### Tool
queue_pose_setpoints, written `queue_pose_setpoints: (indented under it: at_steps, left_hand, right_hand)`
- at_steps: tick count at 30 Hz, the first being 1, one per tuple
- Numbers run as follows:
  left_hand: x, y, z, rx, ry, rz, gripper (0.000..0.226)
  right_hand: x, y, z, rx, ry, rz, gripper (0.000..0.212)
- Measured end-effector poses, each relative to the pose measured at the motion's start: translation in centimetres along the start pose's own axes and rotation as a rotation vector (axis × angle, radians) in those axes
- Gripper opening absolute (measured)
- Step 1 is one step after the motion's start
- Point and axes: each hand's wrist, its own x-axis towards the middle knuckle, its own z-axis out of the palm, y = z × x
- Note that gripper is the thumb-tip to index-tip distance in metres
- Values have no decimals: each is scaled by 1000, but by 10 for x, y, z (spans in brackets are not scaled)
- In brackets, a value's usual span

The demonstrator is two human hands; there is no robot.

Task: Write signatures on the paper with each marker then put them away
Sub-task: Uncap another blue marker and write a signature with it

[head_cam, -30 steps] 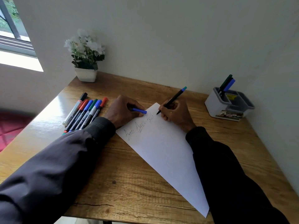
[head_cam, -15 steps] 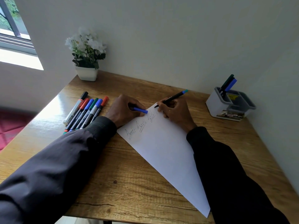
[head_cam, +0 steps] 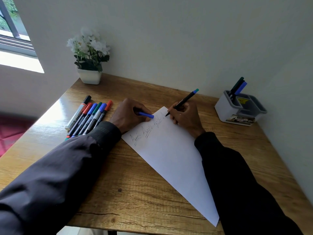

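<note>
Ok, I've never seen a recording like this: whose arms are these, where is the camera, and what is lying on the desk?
There is no machine here. These are a person's two bare hands, filmed by one wide-angle camera worn on the head and looking forward and down, so the sleeves come in from the bottom. That is the only view.

The right hand grips a black marker with its tip at the top corner of the white paper. The paper lies slantwise on the wooden table and bears a few scribbled signatures.

The left hand rests at the paper's edge and pinches what looks like a blue cap. Left of it, six markers lie in a row.

At the right stands a grey organiser holding two markers. A potted plant stands at the back left.
</note>
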Motion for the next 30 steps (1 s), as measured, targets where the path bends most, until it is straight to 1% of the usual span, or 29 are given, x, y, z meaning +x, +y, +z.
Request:
queue_pose_setpoints:
  at_steps: [3,6,13,22,30]
  left_hand:
    - [-1,1,0,-9,0,5,20]
    - [0,1,1,2,-2,6,17]
    - [0,0,0,3,3,3,15]
    - [1,-1,0,12,0,12,16]
    - [0,0,1,5,-1,9,18]
  right_hand:
    - [0,1,0,0,-28,-27,9]
    - [0,2,0,-24,-51,-40,9]
    - [3,6,1,-4,24,-21,13]
    - [2,5,0,-14,3,-40,9]
    - [2,6,1,-21,29,-30,10]
